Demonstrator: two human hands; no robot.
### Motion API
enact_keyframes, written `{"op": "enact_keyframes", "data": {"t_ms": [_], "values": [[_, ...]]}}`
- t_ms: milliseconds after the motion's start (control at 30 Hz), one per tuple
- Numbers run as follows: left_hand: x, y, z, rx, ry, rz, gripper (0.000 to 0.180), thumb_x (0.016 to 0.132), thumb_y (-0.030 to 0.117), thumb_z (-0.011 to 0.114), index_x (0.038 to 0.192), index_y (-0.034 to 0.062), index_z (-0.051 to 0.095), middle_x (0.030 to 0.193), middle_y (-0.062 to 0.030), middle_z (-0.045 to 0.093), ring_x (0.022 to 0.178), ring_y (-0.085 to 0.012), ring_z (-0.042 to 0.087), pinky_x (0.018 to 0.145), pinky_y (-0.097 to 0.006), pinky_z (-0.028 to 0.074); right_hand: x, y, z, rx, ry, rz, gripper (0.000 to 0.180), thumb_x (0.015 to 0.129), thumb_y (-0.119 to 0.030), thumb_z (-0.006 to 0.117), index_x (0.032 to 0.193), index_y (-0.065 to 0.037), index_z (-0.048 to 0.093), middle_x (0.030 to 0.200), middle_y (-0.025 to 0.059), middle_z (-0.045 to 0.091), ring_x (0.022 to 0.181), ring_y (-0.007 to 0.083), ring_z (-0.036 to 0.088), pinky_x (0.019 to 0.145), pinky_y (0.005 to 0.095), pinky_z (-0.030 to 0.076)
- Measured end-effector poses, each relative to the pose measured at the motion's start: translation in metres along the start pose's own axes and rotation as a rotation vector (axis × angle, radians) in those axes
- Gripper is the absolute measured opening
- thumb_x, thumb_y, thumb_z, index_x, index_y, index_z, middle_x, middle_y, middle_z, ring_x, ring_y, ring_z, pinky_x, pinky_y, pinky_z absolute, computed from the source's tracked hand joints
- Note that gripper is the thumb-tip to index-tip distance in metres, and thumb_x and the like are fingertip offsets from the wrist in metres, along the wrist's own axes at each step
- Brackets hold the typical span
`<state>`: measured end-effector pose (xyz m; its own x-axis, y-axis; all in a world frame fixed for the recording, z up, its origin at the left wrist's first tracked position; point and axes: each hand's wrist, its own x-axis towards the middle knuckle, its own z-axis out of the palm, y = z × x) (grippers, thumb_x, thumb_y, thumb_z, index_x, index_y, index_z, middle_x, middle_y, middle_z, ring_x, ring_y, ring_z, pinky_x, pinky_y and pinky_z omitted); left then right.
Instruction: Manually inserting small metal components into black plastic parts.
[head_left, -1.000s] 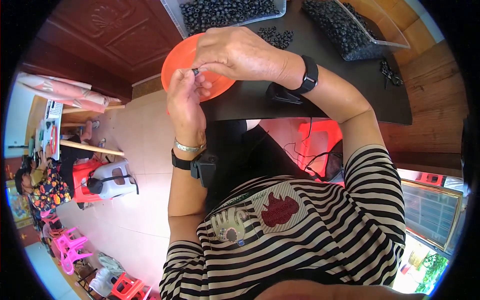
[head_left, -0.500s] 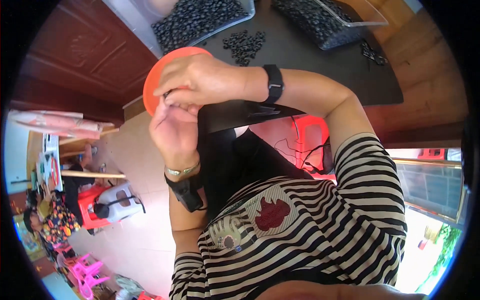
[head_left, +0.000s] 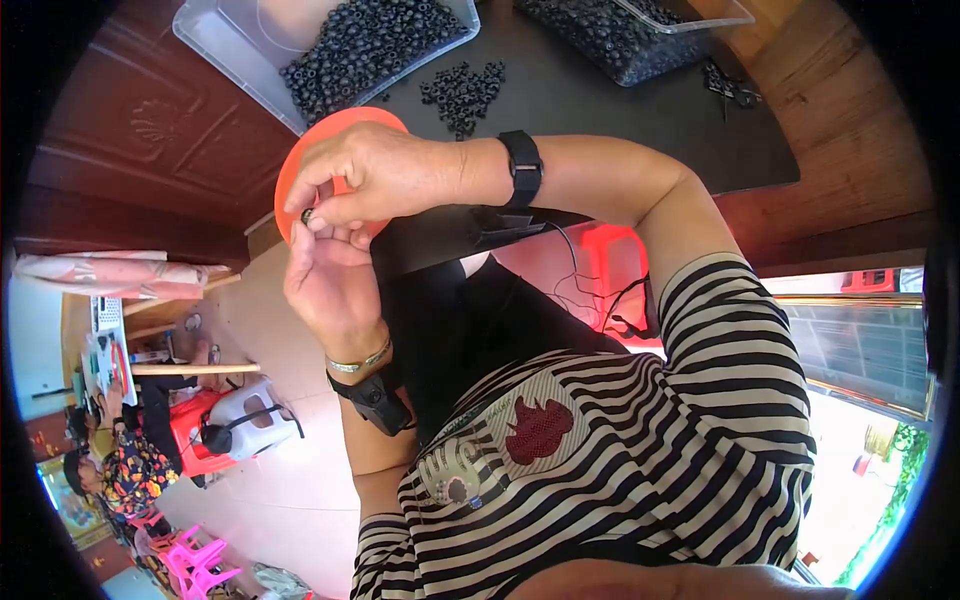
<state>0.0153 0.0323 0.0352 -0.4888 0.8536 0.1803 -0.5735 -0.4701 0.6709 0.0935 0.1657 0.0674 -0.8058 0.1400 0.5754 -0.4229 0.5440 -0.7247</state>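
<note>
Smooth plastic dish (head_left: 312, 146), matt tabletop (head_left: 600, 120)

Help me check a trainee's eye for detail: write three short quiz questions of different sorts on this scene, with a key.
1. Open question: what does the right hand pinch?
2. True or false: the left hand lies palm down.
3. Count: how many clear bins hold heaped dark pieces?

Key:
1. A small dark piece.
2. False; its palm faces up.
3. Two.
</note>
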Motion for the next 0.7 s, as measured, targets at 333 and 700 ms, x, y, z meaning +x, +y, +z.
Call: {"op": "enact_keyframes", "data": {"t_ms": [333, 700], "values": [[-0.008, 0.005, -0.014, 0.097, 0.06, 0.015, 0.026, 0.093, 0.022, 0.046, 0.108, 0.0019, 0.052, 0.094, -0.007, 0.055, 0.082, -0.0205, 0.052, 0.073, -0.032, 0.041, 0.014, 0.011, -0.028, -0.289, -0.188, -0.241, 0.019, 0.079, -0.023, 0.067, 0.088, -0.007, 0.068, 0.083, 0.0085, 0.064, 0.078, 0.0241, 0.063, 0.068, 0.0342, 0.049], [-0.017, 0.016, -0.025, 0.01, 0.129, -0.001, 0.018, 0.091, 0.019, 0.048, 0.094, 0.0027, 0.054, 0.086, -0.0077, 0.054, 0.079, -0.021, 0.051, 0.07, -0.032, 0.039, 0.001, 0.108, -0.119, -1.101, -0.155, 0.546, 0.026, 0.075, -0.034, 0.069, 0.087, -0.011, 0.069, 0.078, 0.0103, 0.066, 0.079, 0.0291, 0.064, 0.069, 0.0403, 0.049]]}}
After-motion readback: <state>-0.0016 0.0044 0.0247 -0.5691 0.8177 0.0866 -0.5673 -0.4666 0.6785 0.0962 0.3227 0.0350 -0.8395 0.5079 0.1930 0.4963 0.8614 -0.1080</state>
